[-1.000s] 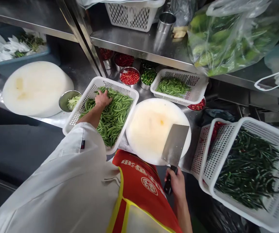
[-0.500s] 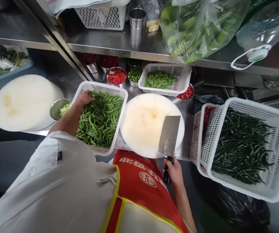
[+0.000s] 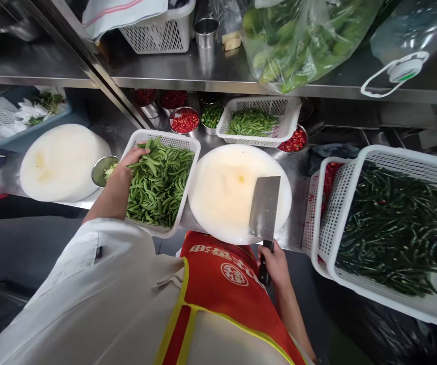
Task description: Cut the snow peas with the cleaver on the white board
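Note:
My left hand (image 3: 136,154) is in the far left part of a white perforated basket (image 3: 194,147), closed around some green pea pods (image 3: 153,157). More pods fill the basket beneath it. The fingertips are partly hidden by the pods. My right hand (image 3: 275,261) grips the black handle of a cleaver (image 3: 264,208). Its broad blade lies over the right side of a round white cutting board (image 3: 222,187), edge toward the left. Beyond the board, a smaller white basket (image 3: 294,109) holds sliced green pods (image 3: 252,123).
Steel cups of red chopped chilli (image 3: 184,121) and green chilli (image 3: 211,115) stand under a steel shelf (image 3: 188,85). A basket of dark green chillies (image 3: 396,228) is at the right. Left are a metal bowl (image 3: 98,175) and another round board (image 3: 64,162).
My left hand has gathered pea pods and lifted them slightly above the pile. The cleaver stays over the board's right side. The view has shifted a little to the left.

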A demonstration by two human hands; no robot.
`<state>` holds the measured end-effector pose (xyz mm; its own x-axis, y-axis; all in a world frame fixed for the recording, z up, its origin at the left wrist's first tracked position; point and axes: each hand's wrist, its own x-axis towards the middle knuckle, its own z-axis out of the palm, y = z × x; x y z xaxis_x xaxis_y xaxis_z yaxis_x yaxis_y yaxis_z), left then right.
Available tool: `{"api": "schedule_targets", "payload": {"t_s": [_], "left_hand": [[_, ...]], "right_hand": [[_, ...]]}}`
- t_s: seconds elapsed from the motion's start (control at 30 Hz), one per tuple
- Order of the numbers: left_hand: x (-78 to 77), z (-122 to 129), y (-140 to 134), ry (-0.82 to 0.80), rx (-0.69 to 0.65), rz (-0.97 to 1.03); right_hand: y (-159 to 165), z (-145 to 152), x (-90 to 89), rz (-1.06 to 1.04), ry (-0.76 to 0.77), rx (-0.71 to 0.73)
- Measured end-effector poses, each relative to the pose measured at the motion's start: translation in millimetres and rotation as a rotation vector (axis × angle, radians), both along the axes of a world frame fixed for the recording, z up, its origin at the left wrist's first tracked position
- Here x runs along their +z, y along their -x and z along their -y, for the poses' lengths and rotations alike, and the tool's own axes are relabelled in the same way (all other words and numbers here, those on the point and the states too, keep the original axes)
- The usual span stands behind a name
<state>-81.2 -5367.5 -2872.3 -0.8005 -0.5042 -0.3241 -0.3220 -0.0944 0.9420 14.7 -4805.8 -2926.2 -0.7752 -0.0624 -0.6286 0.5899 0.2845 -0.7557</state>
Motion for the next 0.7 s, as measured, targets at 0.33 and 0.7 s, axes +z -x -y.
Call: {"api": "schedule_targets", "payload": {"t_s": [0.33, 0.7], "left_hand": [[-37.7, -192, 95, 0.235, -0.98, 0.05], [-71.7, -236, 49, 0.942, -0.905, 0.007]], "right_hand": [[4, -7, -1.5, 0.009, 0.175, -0.052], [26, -31, 0.8, -0.012, 0.153, -0.005]]}}
